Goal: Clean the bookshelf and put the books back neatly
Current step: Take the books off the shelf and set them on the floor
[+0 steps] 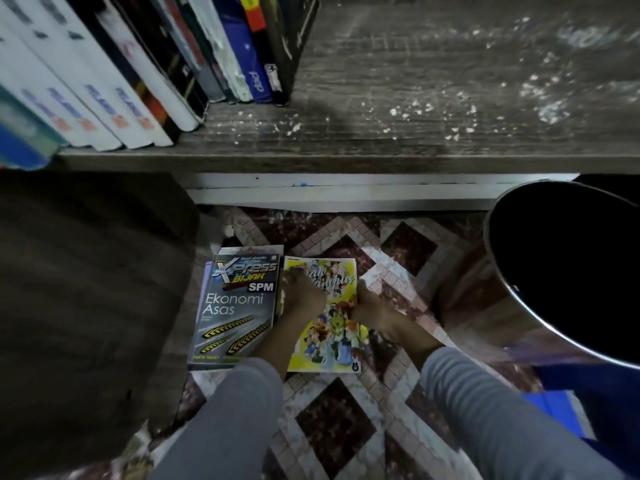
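Observation:
A yellow comic book (pixel 329 344) lies flat on the patterned floor below the shelf. My left hand (pixel 303 294) rests on its upper left part with fingers curled at its left edge. My right hand (pixel 372 311) grips its right edge. Just left of it lies a grey "Xpress Bijak SPM Ekonomi Asas" book (pixel 235 313) on top of other books. The wooden shelf board (pixel 415 98) above is dusty, with white crumbs scattered across its bare right part. A row of upright books (pixel 138 71) leans at the shelf's left end.
A black bin with a metal rim (pixel 568 268) stands on the floor at the right. A dark brown surface (pixel 86 289) fills the left side. A blue object (pixel 554 407) lies at the lower right. The floor has red and white patterned tiles (pixel 336 420).

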`<state>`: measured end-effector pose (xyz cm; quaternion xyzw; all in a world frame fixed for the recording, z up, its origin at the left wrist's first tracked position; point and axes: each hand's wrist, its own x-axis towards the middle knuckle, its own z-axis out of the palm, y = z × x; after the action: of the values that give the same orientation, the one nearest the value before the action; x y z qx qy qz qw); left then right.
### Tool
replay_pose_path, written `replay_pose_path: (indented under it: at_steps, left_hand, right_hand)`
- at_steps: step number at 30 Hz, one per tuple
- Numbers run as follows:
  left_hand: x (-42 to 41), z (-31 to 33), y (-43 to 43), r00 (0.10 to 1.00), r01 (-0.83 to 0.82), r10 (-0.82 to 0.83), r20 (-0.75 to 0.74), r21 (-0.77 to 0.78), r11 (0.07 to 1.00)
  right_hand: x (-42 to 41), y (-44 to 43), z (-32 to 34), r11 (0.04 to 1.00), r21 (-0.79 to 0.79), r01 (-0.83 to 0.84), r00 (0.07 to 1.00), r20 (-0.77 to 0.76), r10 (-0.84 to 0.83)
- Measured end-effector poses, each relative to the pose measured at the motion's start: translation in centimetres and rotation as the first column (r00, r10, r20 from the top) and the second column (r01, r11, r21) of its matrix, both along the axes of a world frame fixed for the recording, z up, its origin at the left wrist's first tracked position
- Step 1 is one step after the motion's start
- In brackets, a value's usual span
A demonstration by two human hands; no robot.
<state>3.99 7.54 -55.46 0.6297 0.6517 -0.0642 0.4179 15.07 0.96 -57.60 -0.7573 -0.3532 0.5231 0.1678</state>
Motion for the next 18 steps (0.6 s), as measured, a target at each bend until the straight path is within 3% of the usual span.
replay_pose_path:
  at_steps: [4, 18]
  left_hand:
    - [-0.4, 2.2, 0.2, 0.995, 0.097, -0.1, 0.026, 0.114, 0.989]
    - [-2.8, 16.6, -6.1, 0.974, 0.118, -0.179, 0.14, 0.361, 0.925]
  right_hand:
    - [-0.2, 0.2, 2.0, 0.983, 0.121, 0.136, 0.981, 0.121, -0.15]
    - [-2.8, -3.9, 18.3, 0.866, 0.466, 0.182, 0.944, 0.163, -0.286]
